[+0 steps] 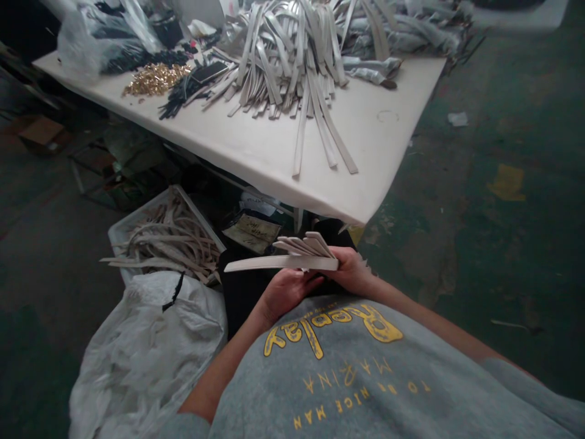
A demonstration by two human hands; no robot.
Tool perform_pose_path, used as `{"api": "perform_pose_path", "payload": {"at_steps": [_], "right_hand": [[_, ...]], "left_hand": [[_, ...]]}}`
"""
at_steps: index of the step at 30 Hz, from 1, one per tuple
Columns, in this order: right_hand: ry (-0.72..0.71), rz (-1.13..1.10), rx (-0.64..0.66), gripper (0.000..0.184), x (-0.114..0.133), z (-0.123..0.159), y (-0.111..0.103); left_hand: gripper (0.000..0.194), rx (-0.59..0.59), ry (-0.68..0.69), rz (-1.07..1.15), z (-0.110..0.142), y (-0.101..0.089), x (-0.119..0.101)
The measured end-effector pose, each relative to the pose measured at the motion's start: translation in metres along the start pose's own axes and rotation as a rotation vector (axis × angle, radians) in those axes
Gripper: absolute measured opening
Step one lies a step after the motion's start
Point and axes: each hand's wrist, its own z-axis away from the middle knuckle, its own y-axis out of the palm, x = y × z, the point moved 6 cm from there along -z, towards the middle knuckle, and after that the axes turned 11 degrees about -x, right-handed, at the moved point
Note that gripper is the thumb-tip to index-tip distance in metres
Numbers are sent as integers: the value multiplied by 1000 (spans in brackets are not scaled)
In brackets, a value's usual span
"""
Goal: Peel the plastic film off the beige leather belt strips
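Observation:
A small bundle of pale, flat straps (304,245) is held in front of my body, fanned out at the upper ends. One longer strap (274,263) lies across the near side of the bundle and points left. My right hand (350,267) is closed around the bundle's right end. From below, my left hand (289,291) is closed at the underside of the straps, its thumb against the long one. Some of its fingers are hidden behind the straps and the right hand.
A white-topped table (365,146) stands ahead, bearing a large heap of pale straps (292,55), gold metal pieces (158,79), dark strips (183,91) and a clear plastic bag (80,49). At left are a white bin (119,227) of straps and a white sack (150,347).

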Motion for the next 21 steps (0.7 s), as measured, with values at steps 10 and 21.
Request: {"api": "perform_pose_path", "payload": {"at_steps": [10,21], "right_hand": [[329,-46,-54,49,-10,23,-50],[360,-285,-33,50,-10,-10,-5]], "left_hand": [[33,-518,534,510,1,-68,-157],[23,-515,866,37,25,-76,-156]]}}
